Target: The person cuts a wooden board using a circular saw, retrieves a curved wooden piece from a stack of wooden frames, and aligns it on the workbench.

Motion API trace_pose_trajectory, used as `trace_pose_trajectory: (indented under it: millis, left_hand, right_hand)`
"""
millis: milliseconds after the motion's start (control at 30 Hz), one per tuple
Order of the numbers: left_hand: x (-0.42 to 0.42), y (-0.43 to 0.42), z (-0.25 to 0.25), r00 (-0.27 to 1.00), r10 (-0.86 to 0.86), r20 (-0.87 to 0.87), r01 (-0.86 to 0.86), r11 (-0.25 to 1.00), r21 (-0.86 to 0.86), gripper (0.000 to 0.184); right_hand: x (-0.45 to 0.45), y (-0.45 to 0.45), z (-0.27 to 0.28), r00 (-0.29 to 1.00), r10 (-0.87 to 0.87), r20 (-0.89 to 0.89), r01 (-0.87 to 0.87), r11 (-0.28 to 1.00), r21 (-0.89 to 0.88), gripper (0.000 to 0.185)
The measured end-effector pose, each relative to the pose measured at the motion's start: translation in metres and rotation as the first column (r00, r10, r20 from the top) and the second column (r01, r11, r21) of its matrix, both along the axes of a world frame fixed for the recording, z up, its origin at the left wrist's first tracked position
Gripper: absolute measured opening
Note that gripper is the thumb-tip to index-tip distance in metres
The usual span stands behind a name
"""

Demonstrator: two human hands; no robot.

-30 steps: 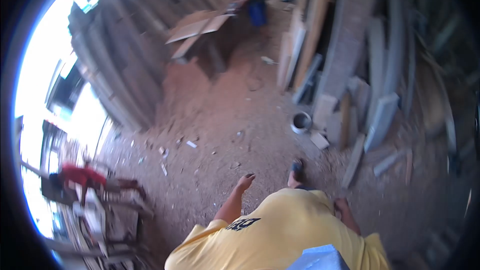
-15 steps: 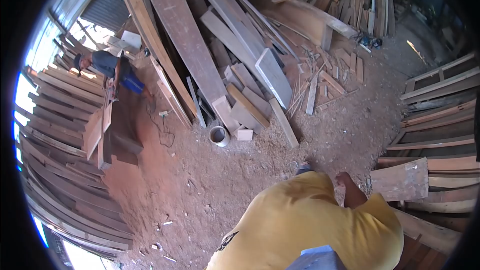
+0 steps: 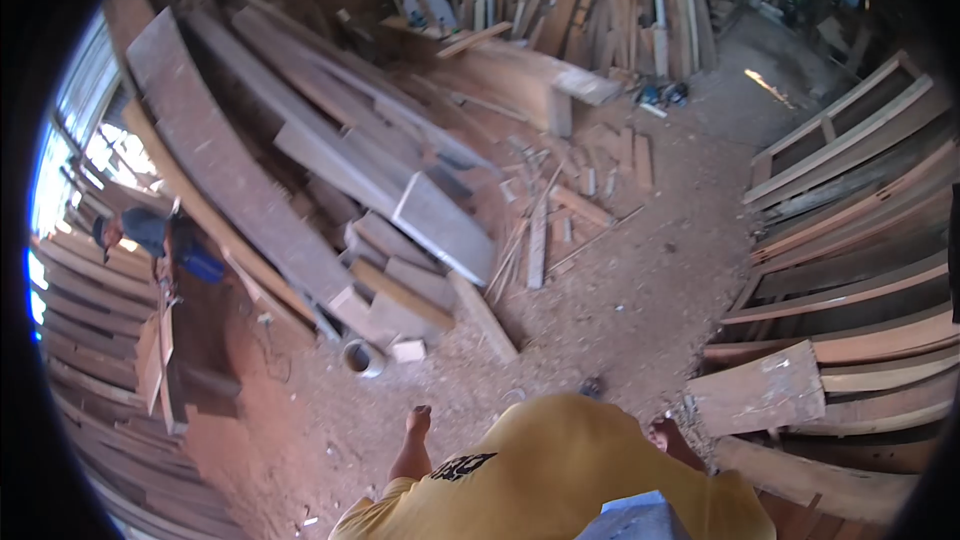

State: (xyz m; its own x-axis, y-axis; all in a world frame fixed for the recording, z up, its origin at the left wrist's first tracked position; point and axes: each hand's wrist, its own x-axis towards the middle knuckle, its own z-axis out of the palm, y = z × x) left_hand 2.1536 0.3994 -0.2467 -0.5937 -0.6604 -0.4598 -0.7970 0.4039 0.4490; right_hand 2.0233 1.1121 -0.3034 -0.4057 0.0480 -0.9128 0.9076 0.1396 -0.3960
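At the bottom of the head view, my left hand hangs out in front of the yellow shirt, over the dirt floor. It touches nothing that I can see, and its fingers are too small and blurred to read. On the other side of the shirt is my right hand, partly hidden by the body and near a short wide board. Whether its fingers are closed I cannot make out. A round pot stands on the floor ahead, beside a small wood block.
Long planks lean at the left, with offcuts scattered beyond. Wooden frames are stacked at the right. A co-worker bends over a workbench at the far left. A thick beam lies farther back.
The view has swung right, so the planks, pot and co-worker sit farther left. My left hand, out of view half a second ago, shows again. The stacked frames have come into view since the first frame.
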Motion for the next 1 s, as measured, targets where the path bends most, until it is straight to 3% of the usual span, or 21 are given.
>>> trace_pose_trajectory:
  millis: [33, 133, 167, 200, 267, 333, 433, 500, 533, 633, 700, 867, 967, 1000]
  left_hand:
    - [-0.030, 0.013, -0.010, 0.996, -0.054, 0.066, 0.058, 0.997, -0.057, 0.043]
    - [-0.128, 0.085, 0.003, 0.901, -0.158, 0.405, 0.223, 0.967, -0.119, 0.048]
    - [-0.156, 0.099, -0.008, 0.847, -0.305, 0.435, 0.367, 0.928, -0.063, 0.050]
    - [-0.177, 0.115, -0.020, 0.770, -0.444, 0.459, 0.501, 0.865, -0.002, 0.052]
    - [-0.227, 0.161, -0.008, 0.766, -0.496, 0.410, 0.542, 0.840, 0.003, 0.053]
    - [-0.277, 0.199, -0.019, 0.698, -0.619, 0.359, 0.657, 0.753, 0.022, 0.057]
    - [-0.362, 0.209, -0.019, 0.587, -0.683, 0.435, 0.674, 0.710, 0.206, 0.060]
    - [-0.433, 0.225, -0.027, 0.533, -0.731, 0.426, 0.712, 0.659, 0.241, 0.062]
    - [-0.472, 0.235, -0.031, 0.507, -0.759, 0.408, 0.740, 0.626, 0.245, 0.064]
    - [-0.605, 0.273, -0.050, 0.432, -0.836, 0.339, 0.822, 0.519, 0.235, 0.067]
    - [-0.692, 0.303, -0.055, 0.391, -0.878, 0.277, 0.866, 0.453, 0.213, 0.070]
    - [-0.871, 0.378, -0.087, 0.342, -0.932, 0.119, 0.928, 0.355, 0.114, 0.077]
    - [-0.949, 0.431, -0.095, 0.413, -0.911, -0.003, 0.907, 0.412, 0.086, 0.081]
    - [-0.985, 0.469, -0.075, 0.466, -0.885, 0.018, 0.880, 0.465, 0.091, 0.071]
  right_hand:
    - [-0.016, 0.009, 0.033, 0.983, 0.151, 0.101, -0.159, 0.984, 0.081, 0.008]
    - [-0.067, 0.033, 0.066, 0.992, 0.103, 0.076, -0.117, 0.968, 0.221, 0.009]
    - [-0.082, 0.066, 0.021, 0.998, -0.055, -0.008, 0.054, 0.998, -0.028, 0.002]
    - [-0.096, 0.071, 0.030, 0.996, -0.084, -0.019, 0.084, 0.996, -0.027, 0.002]
    - [-0.141, 0.069, 0.059, 0.889, -0.329, -0.319, 0.319, 0.944, -0.086, 0.013]
    - [-0.197, 0.083, 0.057, 0.880, -0.261, -0.397, 0.277, 0.961, -0.016, 0.023]
    - [-0.256, 0.109, 0.027, 0.814, -0.363, -0.453, 0.342, 0.931, -0.130, 0.032]
    - [-0.280, 0.127, 0.005, 0.811, -0.224, -0.541, 0.237, 0.970, -0.047, 0.041]
    - [-0.285, 0.136, 0.000, 0.809, -0.241, -0.536, 0.260, 0.965, -0.042, 0.041]
    - [-0.292, 0.146, 0.005, 0.911, -0.019, -0.411, 0.151, 0.945, 0.290, 0.036]
    - [-0.278, 0.143, -0.007, 0.937, -0.026, -0.349, 0.140, 0.942, 0.304, 0.036]
    - [-0.322, 0.190, 0.026, 0.977, -0.063, -0.204, 0.124, 0.945, 0.302, 0.035]
    - [-0.365, 0.229, 0.047, 0.969, -0.192, -0.154, 0.226, 0.940, 0.255, 0.035]
    - [-0.388, 0.241, 0.053, 0.958, -0.249, -0.139, 0.277, 0.930, 0.241, 0.035]
